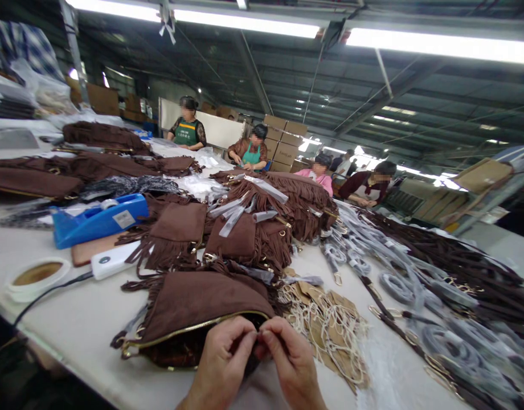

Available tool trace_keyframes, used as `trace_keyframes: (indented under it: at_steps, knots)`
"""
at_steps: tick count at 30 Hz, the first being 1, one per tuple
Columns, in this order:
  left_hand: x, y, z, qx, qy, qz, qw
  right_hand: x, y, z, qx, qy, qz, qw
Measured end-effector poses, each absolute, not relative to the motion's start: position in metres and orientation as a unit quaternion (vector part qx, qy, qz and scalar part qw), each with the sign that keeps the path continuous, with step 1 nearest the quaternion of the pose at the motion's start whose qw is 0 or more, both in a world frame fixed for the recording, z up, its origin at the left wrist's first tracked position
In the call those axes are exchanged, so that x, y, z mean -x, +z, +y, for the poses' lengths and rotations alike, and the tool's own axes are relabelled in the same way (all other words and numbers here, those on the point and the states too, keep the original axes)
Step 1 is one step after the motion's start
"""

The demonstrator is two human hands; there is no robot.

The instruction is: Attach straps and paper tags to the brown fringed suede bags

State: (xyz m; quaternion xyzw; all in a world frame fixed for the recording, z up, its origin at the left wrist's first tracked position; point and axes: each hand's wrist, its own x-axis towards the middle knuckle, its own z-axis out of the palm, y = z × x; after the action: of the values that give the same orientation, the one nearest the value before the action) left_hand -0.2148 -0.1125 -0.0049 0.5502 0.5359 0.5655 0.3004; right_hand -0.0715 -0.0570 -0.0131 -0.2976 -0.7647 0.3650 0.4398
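A brown fringed bag [202,302] lies on the table in front of me, its gold zipper [193,327] undone and the dark lining showing. At the right end of that opening, my left hand [225,356] is closed, thumb and finger pinched together. My right hand [287,356] pinches too, its fingertips meeting those of the left. Whatever small dark thing is between the fingertips is too hidden to name. Just beyond lie more brown fringed bags [176,225], some with clear plastic strips on them.
Brown paper tags with white strings [330,324] are heaped to the right, beside plastic-wrapped straps with metal clips [398,290]. On the left are a blue tape dispenser [102,219], a white device with a cable [114,262] and a tape roll [37,279]. Several people work further back.
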Motion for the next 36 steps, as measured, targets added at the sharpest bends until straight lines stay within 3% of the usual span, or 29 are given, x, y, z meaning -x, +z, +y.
trace_keyframes:
  at_steps: [4,13,25,36]
  knots:
    - [0.2129,-0.0111,-0.1108,-0.502,0.585,0.531,0.351,0.0701,-0.0135,-0.0583,0.309,0.421,-0.728,0.444]
    - [0.2126,-0.0048,-0.1087,-0.521,0.586,0.521,0.337,0.0702,-0.0100,-0.0548,0.286,0.347,-0.781,0.433]
    - [0.2109,-0.0073,-0.1122,-0.610,0.566,0.534,0.148,0.0645,-0.0163,-0.0539,0.266,0.244,-0.852,0.379]
    - [0.2114,-0.0107,-0.1152,-0.632,0.555,0.527,0.122,0.0660,-0.0082,-0.0538,0.246,0.225,-0.875,0.351]
